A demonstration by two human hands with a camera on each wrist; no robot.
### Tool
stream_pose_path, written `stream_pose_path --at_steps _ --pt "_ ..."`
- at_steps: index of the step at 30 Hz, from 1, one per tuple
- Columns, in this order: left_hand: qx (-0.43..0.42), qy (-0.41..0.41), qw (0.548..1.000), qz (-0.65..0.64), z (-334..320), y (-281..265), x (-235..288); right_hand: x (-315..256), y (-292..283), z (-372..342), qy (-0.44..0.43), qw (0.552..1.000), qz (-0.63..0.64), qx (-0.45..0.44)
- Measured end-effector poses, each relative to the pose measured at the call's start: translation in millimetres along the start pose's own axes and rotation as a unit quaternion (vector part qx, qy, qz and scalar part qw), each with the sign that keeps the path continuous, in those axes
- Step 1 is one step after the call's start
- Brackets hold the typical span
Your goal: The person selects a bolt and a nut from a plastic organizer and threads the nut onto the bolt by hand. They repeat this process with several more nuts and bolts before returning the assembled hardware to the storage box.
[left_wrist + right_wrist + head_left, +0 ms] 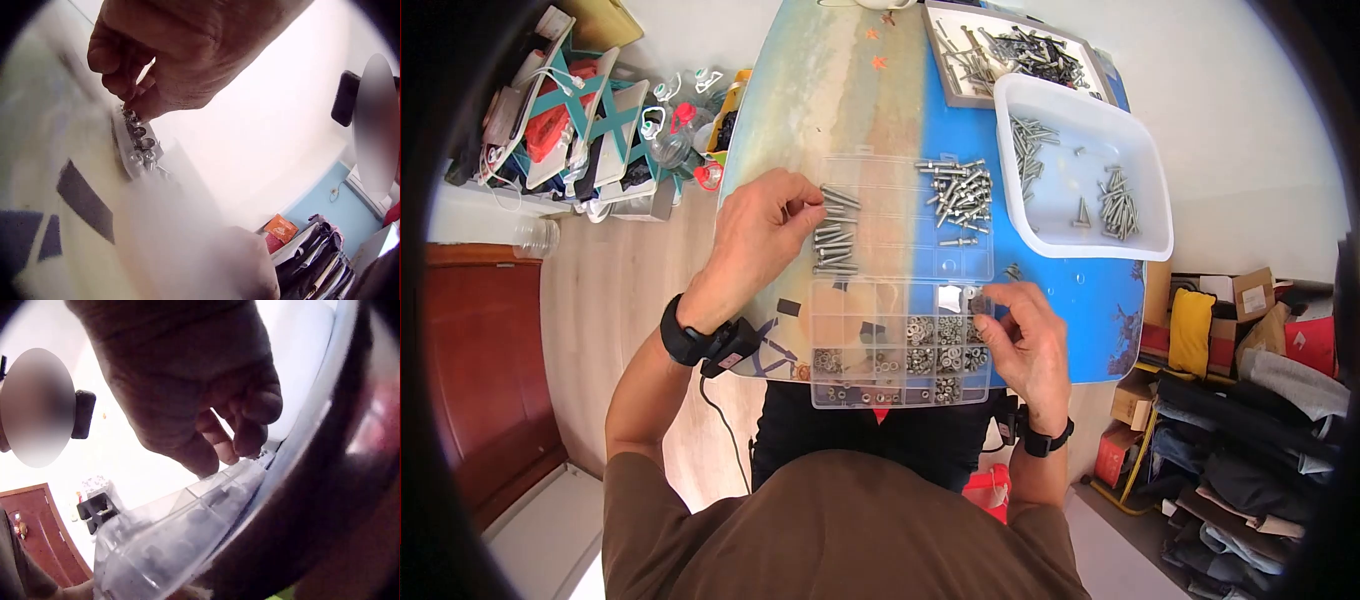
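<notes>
On the tabletop (840, 110), a clear box (885, 235) is lying open, a row of bolts (834, 240) resting at its far left. The left hand (758, 225) is touching that row, fingers bent together; the right hand (1035, 340) is resting by the box's right edge, fingers loosely curved. Whether either is gripping anything, I cannot tell.

The beach-patterned tabletop (1100, 310) blends beige into blue, orange starfish (880, 63) at twelve o'clock. Slender metal bolts (835, 240) are silver; the oblong plastic tub (1092, 248) at two o'clock, white.
</notes>
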State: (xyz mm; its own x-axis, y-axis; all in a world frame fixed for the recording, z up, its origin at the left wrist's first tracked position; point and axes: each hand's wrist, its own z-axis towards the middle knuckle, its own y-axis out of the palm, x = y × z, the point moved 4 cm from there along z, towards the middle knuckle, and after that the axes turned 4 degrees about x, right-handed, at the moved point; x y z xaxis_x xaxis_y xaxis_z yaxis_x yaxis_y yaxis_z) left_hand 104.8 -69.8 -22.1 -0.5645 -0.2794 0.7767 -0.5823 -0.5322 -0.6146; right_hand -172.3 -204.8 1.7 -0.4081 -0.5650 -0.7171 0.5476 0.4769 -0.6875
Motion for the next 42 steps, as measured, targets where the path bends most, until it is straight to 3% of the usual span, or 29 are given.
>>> stream_pose_path --at_steps 2,5,16,30,32,34,35,36,37,38,40,42 --pt "0.005 -0.013 0.999 0.029 -1.9 -1.2 6.1 -0.4 -2.5 1.1 0.016 1.0 0.006 0.006" --pt "0.018 -0.006 1.0 0.009 -4.7 -1.8 7.3 -6.7 -6.1 13.2 -0.054 0.997 -0.041 0.033" --pt "0.042 -0.047 0.992 -0.11 -24.3 -18.9 8.0 -28.1 19.0 56.9 -0.207 0.944 -0.255 -0.033" --pt "0.079 -0.068 0.972 -0.21 -65.6 -32.0 17.5 -35.7 22.5 51.7 -0.212 0.947 -0.241 -0.014" --pt "0.043 -0.09 0.962 -0.256 -75.6 -30.6 21.6 -39.7 19.0 42.7 -0.213 0.951 -0.225 -0.013" --pt "0.016 -0.096 0.955 -0.28 -86.4 -24.0 26.8 -36.4 13.0 31.3 -0.12 0.992 -0.018 -0.036" --pt "-0.014 -0.104 0.947 -0.304 -92.0 -17.6 30.6 -37.7 12.1 23.5 -0.122 0.992 -0.017 -0.034" --pt "-0.013 -0.101 0.948 -0.302 -96.9 -13.0 37.0 -31.1 12.4 15.8 -0.013 0.986 0.157 -0.054" --pt "-0.045 -0.123 0.924 -0.36 -102.0 -3.5 45.2 -24.8 14.9 6.6 0.096 0.938 0.325 -0.072" --pt "-0.077 -0.144 0.895 -0.416 -107.4 6.5 52.8 -24.9 15.3 -1.0 0.094 0.938 0.326 -0.069" --pt "-0.098 -0.134 0.883 -0.439 -116.8 21.8 65.4 -24.4 19.9 -16.4 0.131 0.857 0.496 -0.051" --pt "-0.145 -0.15 0.864 -0.457 -127.2 35.1 80.4 -21.9 22.3 -32.9 0.142 0.848 0.509 -0.041"
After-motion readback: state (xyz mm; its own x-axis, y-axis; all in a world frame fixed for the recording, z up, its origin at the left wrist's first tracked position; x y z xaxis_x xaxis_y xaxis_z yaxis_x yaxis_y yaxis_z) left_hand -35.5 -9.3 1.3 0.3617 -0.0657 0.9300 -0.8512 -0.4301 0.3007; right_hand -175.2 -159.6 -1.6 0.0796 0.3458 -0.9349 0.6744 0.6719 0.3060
